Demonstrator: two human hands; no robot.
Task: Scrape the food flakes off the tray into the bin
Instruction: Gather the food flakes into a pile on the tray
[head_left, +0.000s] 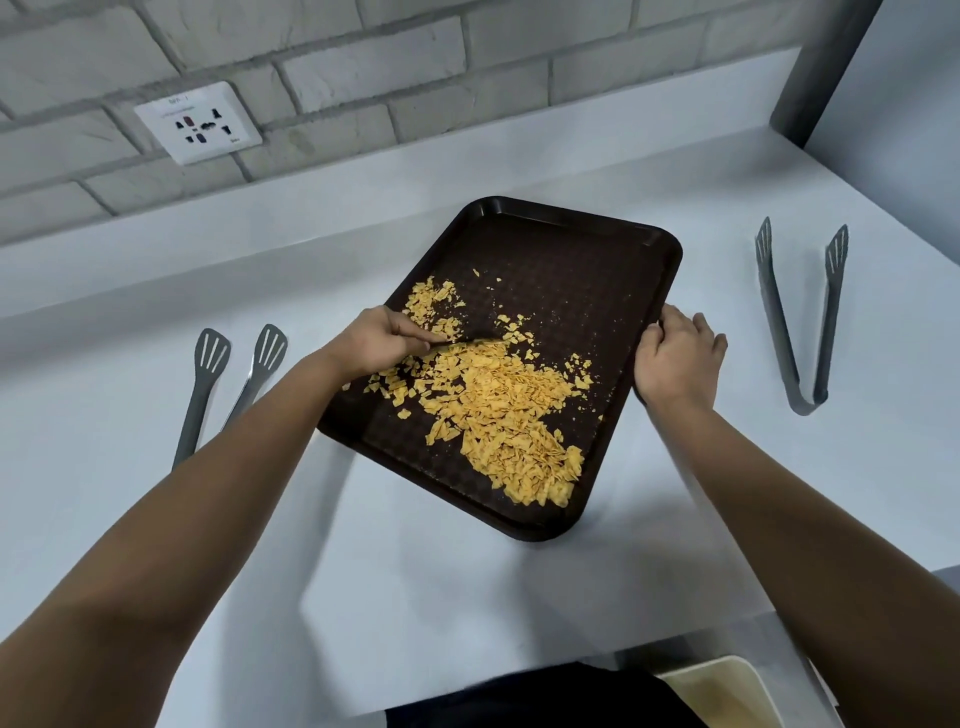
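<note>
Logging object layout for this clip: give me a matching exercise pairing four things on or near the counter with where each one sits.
Things:
1. tray
2. open tongs
3. bin
4. wall socket

Places:
A. on the brick wall, upper left
B. below the counter's near edge, lower right
C. middle of the counter, between both hands
D. on the counter, right of the right hand

Pairs: 1-C, 2-D, 3-B, 4-A

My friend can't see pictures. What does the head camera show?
A left hand scrapes yellow flakes across a dark tray with a thin dark tool while the right hand holds the tray's edge. Tongs lie nearby.
</note>
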